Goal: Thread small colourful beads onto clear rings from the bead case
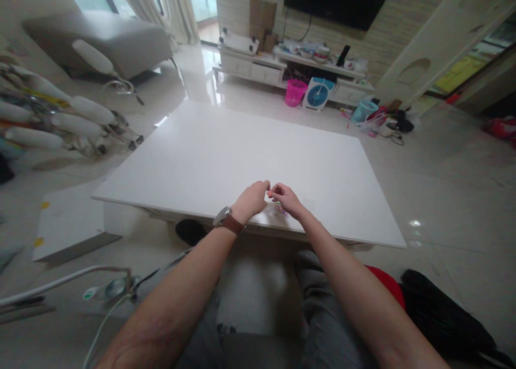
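Note:
Just above the near edge of the white table (258, 143), my two hands meet with their fingertips close together. A small orange-pink piece (270, 194), too small to name, is pinched in the fingertips of my right hand (285, 197). My left hand (253, 199) is closed beside it, fingers curled inward; what they hold, if anything, is hidden. A wristwatch (223, 216) with a brown strap is on my left wrist. Under my right hand lies a little clump of colourful small pieces (280, 210), partly covered and blurred.
A white board (72, 218) lies low on the left, near a white hose-like tube (60, 285). Folded equipment with white pads (76, 124) stands at the far left. Beyond the table are a pink basket (295, 93), a blue fan (318, 93) and a TV cabinet (266, 74).

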{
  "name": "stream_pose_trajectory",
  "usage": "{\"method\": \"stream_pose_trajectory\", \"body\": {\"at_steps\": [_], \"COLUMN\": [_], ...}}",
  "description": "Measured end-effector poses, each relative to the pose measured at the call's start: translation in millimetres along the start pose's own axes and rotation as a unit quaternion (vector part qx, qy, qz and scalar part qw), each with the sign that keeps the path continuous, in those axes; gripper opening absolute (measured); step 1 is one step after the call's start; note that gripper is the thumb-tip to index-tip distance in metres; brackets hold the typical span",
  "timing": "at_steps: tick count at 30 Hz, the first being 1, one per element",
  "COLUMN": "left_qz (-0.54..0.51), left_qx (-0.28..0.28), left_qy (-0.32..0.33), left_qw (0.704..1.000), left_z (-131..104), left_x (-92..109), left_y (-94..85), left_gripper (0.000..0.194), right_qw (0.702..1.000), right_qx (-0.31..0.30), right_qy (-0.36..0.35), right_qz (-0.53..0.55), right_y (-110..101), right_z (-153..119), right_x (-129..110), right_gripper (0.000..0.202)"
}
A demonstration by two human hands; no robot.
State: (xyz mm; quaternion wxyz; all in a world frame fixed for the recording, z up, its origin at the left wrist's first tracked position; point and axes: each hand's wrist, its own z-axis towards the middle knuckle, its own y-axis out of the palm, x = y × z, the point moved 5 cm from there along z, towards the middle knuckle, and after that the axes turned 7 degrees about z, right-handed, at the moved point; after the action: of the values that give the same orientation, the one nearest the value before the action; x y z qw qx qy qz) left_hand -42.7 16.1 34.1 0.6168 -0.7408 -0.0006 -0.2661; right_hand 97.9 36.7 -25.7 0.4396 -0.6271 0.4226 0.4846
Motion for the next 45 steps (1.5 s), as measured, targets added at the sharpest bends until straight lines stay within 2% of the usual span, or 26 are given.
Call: {"method": "stream_pose_trajectory", "body": {"at_steps": [2,5,12,15,17,19,22,25,32,34,36,38,39,41,45], "left_qz": [-0.023,-0.052,-0.054,-0.059,-0.060,-0.060,-0.060,-0.059,-0.076,-0.085,-0.115,-0.172,-0.209,-0.283,-0.401], "left_qx": [0.026,0.047,0.056,0.047,0.051,0.060,0.065,0.063,0.046,0.048,0.044,0.036,0.033,0.030,0.022], "left_qy": [-0.003,-0.022,-0.035,-0.048,-0.055,-0.057,-0.062,-0.070,-0.065,-0.061,-0.062,-0.072,-0.080,-0.097,-0.118], "left_qw": [0.999,0.997,0.996,0.996,0.995,0.995,0.994,0.994,0.994,0.993,0.990,0.982,0.974,0.954,0.908], "left_z": [2,6,8,8,8,7,5,3,1,1,1,2,2,4,7], "left_x": [-1,-2,-2,-2,-3,-3,-4,-6,-11,-11,-9,-8,-8,-9,-13], "left_y": [-1.9,-2.0,-4.9,-6.8,-9.5,-13.2,-17.5,-19.6,-18.4,-19.0,-19.5,-19.5,-19.1,-16.9,-7.1], "left_gripper": [0.028,0.012,0.014,0.015,0.015,0.015,0.014,0.013,0.012,0.011,0.009,0.009,0.010,0.011,0.013], "right_qw": [0.995,0.986,0.984,0.997,0.996,0.963,0.891,0.856,0.831,0.845,0.896,0.954,0.971,0.983,0.978], "right_qx": [-0.016,-0.024,-0.038,-0.017,0.002,-0.016,-0.081,-0.087,-0.047,-0.021,-0.001,0.007,0.014,0.023,0.055], "right_qy": [0.027,0.046,0.055,0.037,-0.014,-0.061,-0.060,-0.030,0.041,0.012,-0.048,-0.098,-0.109,-0.129,-0.161], "right_qz": [0.093,0.158,0.164,0.063,-0.085,-0.263,-0.443,-0.509,-0.553,-0.534,-0.441,-0.282,-0.211,-0.127,-0.122], "right_y": [6,10,10,1,-8,-11,-9,-14,-55,-58,-49,-35,-28,-14,2], "right_z": [0,-2,-2,-2,-5,-10,-19,-23,-27,-29,-33,-36,-37,-39,-37], "right_x": [0,-1,-2,-3,-7,-10,-3,3,10,2,-15,-33,-41,-54,-65], "right_gripper": [0.025,0.032,0.023,0.017,0.017,0.030,0.058,0.055,0.060,0.055,0.047,0.038,0.034,0.023,0.012]}}
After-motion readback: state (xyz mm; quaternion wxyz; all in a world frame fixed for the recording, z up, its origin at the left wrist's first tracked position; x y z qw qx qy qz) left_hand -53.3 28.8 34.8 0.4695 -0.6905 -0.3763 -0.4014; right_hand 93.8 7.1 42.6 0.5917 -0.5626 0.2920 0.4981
